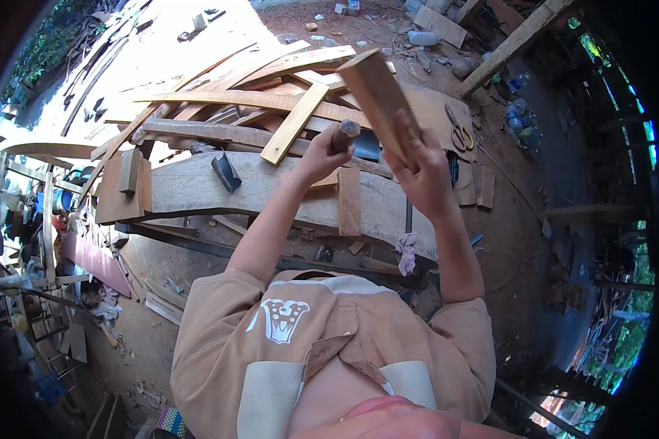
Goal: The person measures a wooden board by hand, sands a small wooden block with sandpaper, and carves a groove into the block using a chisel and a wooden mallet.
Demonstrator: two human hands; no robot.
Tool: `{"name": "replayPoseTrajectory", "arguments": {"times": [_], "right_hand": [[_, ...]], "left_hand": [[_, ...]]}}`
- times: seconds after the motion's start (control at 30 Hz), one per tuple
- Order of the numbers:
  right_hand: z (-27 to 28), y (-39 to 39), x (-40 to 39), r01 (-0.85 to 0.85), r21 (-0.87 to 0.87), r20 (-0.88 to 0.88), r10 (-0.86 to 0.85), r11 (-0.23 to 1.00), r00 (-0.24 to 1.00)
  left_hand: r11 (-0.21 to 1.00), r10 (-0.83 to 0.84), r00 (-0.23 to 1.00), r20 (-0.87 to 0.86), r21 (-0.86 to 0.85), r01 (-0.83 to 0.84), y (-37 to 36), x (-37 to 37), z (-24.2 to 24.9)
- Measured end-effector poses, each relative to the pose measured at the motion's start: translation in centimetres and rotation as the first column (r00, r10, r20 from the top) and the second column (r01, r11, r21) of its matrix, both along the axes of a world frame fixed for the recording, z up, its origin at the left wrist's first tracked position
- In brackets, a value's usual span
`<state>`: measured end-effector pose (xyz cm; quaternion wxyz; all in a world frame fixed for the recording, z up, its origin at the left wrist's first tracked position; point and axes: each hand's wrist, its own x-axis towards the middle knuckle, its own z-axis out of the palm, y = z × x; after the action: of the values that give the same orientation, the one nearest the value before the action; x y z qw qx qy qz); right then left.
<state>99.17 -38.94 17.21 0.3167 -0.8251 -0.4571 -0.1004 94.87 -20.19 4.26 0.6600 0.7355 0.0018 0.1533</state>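
Note:
My left hand [321,157] is wrapped round a short, dark cylindrical handle [346,132], whose round end faces up. To its right, my right hand [419,170] grips a thick rectangular wooden block [377,95], raised and tilted over the bench. Both hands are above a long, weathered wooden plank [271,183]. On that plank, between and below my hands, lies a smaller wood block [349,201]. A dark curved metal piece [226,173] rests at its left part, and a flat dark blade-like piece [368,144] shows between my hands.
Wood strips [271,95] are piled behind the plank. Scissors [459,129] lie on a board at the right. Two blocks [130,172] stand at the left end. A crumpled cloth [406,254] hangs at the near edge. A slanted post [516,47] stands at the upper right.

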Motion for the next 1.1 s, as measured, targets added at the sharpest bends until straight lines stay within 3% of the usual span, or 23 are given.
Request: {"name": "replayPoseTrajectory", "arguments": {"times": [0.03,0.13,0.2,0.23,0.27,0.3,0.33,0.37,0.4,0.53,0.57,0.6,0.63,0.7,0.73,0.77,0.8,0.9,0.93,1.0,1.03,1.07,1.1], "right_hand": [[-1.5,-0.1,0.0,-0.098,-0.150,-0.090,0.085,0.984,0.992],[0.3,-2.1,1.7,-0.095,-0.160,-0.202,0.061,0.983,0.977],[2.1,-2.1,1.0,-0.067,-0.002,-0.222,0.065,0.998,0.973],[2.2,-1.8,0.4,0.074,0.269,-0.256,-0.002,0.960,0.967],[2.3,-1.3,-0.2,0.214,0.515,-0.303,-0.057,0.830,0.951],[1.4,-0.5,-0.9,0.168,0.651,-0.274,0.023,0.740,0.961],[-0.5,-0.4,-0.3,0.104,0.555,-0.024,-0.109,0.826,0.994],[-1.2,-1.2,-0.2,0.012,0.093,0.023,-0.014,0.996,1.000],[-0.4,-1.3,-0.8,-0.077,-0.394,0.018,0.092,0.916,0.996],[1.5,-2.4,0.2,-0.097,-0.364,-0.173,0.035,0.926,0.984],[2.0,-2.3,0.2,0.010,-0.034,-0.102,-0.014,0.999,0.995],[2.3,-2.4,0.2,0.099,0.305,-0.051,-0.088,0.947,0.995],[1.9,-2.0,-0.1,0.102,0.303,-0.052,-0.091,0.947,0.995],[-0.1,-0.9,-0.8,0.133,0.701,-0.157,-0.030,0.701,0.987],[-1.8,-0.9,-0.3,0.010,0.551,0.140,-0.104,0.834,0.985],[-2.6,-1.3,-0.4,-0.044,0.214,0.005,0.044,0.976,0.999],[-2.7,-1.4,-1.1,-0.158,-0.138,-0.175,0.133,0.978,0.976],[0.4,-2.9,-0.5,-0.077,-0.216,-0.211,0.031,0.973,0.977],[1.5,-2.9,-0.7,-0.021,-0.077,-0.228,0.002,0.997,0.974],[1.4,-2.3,-0.5,0.056,0.384,0.007,-0.064,0.922,0.998],[1.1,-1.8,-1.0,0.137,0.572,-0.118,-0.084,0.809,0.989],[0.4,-1.5,-1.2,0.135,0.573,-0.114,-0.085,0.809,0.990],[-0.8,-1.2,-1.4,0.042,0.498,0.074,-0.091,0.866,0.993]], "left_hand": [[0.994,-0.038,0.998,0.051,-0.100,0.043,-0.3,-0.1,-0.1],[1.000,-0.016,1.000,-0.002,0.001,0.016,0.0,-0.5,0.1],[1.000,-0.007,1.000,0.025,-0.005,0.007,0.0,-0.6,0.1],[1.000,-0.013,1.000,0.013,-0.022,0.014,-0.1,-0.6,0.3],[0.999,-0.022,1.000,0.003,-0.036,0.022,-0.1,-0.5,0.4],[0.999,-0.034,0.999,-0.022,-0.003,0.033,0.0,-0.4,0.1],[0.999,-0.033,0.999,-0.015,-0.003,0.033,-0.1,-0.2,0.0],[0.999,-0.033,0.999,-0.010,-0.032,0.033,-0.3,-0.2,-0.2],[0.998,-0.032,0.999,-0.008,-0.061,0.032,-0.4,-0.3,-0.1],[1.000,-0.001,1.000,0.001,0.003,0.001,0.1,-0.6,0.7],[1.000,0.010,1.000,0.011,-0.001,-0.010,0.1,-0.7,0.9],[1.000,0.008,1.000,0.007,-0.003,-0.008,0.1,-0.8,0.7],[1.000,-0.003,1.000,0.005,-0.029,0.003,0.1,-0.7,0.5],[1.000,0.000,1.000,0.011,-0.007,0.000,0.0,-0.6,0.5],[1.000,-0.001,1.000,0.016,-0.007,0.001,-0.2,-0.6,0.6],[0.999,-0.008,1.000,0.027,-0.049,0.009,-0.3,-0.7,0.6],[0.996,-0.013,0.999,0.035,-0.090,0.016,-0.4,-0.8,0.5],[0.996,0.036,0.995,0.088,-0.084,-0.029,0.4,-0.2,-0.7],[0.996,0.041,0.996,0.080,-0.084,-0.035,0.6,-0.4,-0.5],[0.998,0.030,0.999,-0.015,-0.063,-0.031,0.6,-0.6,0.1],[0.998,0.022,1.000,-0.019,-0.063,-0.023,0.4,-0.7,0.5],[0.998,0.020,1.000,-0.015,-0.063,-0.021,0.2,-0.7,0.5],[0.999,0.020,1.000,0.008,-0.034,-0.020,0.1,-0.7,0.4]]}}
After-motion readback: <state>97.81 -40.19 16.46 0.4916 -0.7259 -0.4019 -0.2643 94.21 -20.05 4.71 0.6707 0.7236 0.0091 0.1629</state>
